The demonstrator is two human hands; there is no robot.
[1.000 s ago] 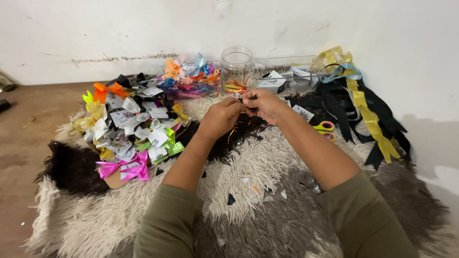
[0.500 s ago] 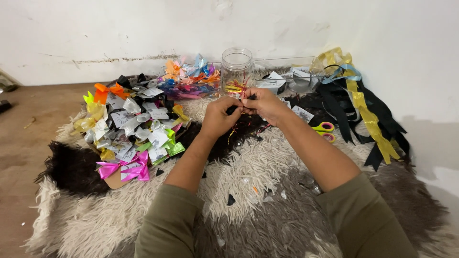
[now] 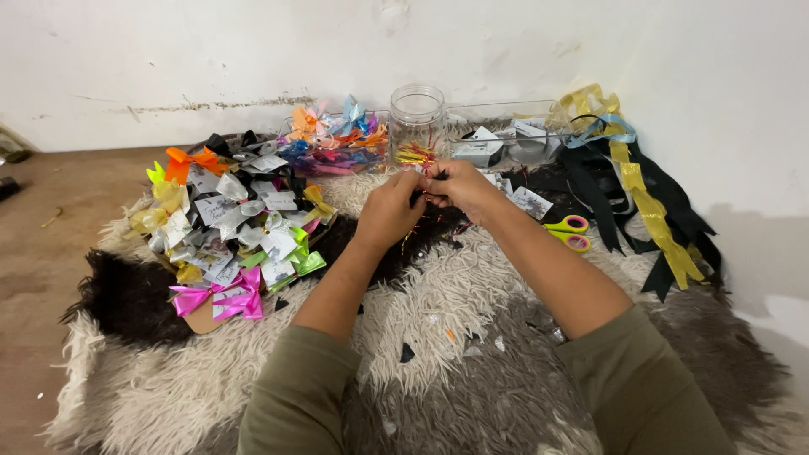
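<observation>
My left hand (image 3: 389, 211) and my right hand (image 3: 459, 185) meet over a shaggy rug (image 3: 472, 337), fingertips pinched together on a small black ribbon piece (image 3: 431, 192) with thin coloured threads hanging from it. Just behind the hands stands a clear glass jar (image 3: 417, 118) with thin coloured strips inside. A heap of finished ribbon bows (image 3: 227, 227) in pink, green, yellow, orange and white lies left of my left forearm.
Pink-and-yellow scissors (image 3: 569, 232) lie right of my hands. Black, gold and blue ribbon lengths (image 3: 640, 194) are draped at the right by the wall. A clear tray (image 3: 506, 135) and more coloured bows (image 3: 333, 139) sit at the back. Bare wooden floor (image 3: 42, 244) is at left.
The hands stay together at the same spot in front of the jar; only the fingers shift slightly on the small piece.
</observation>
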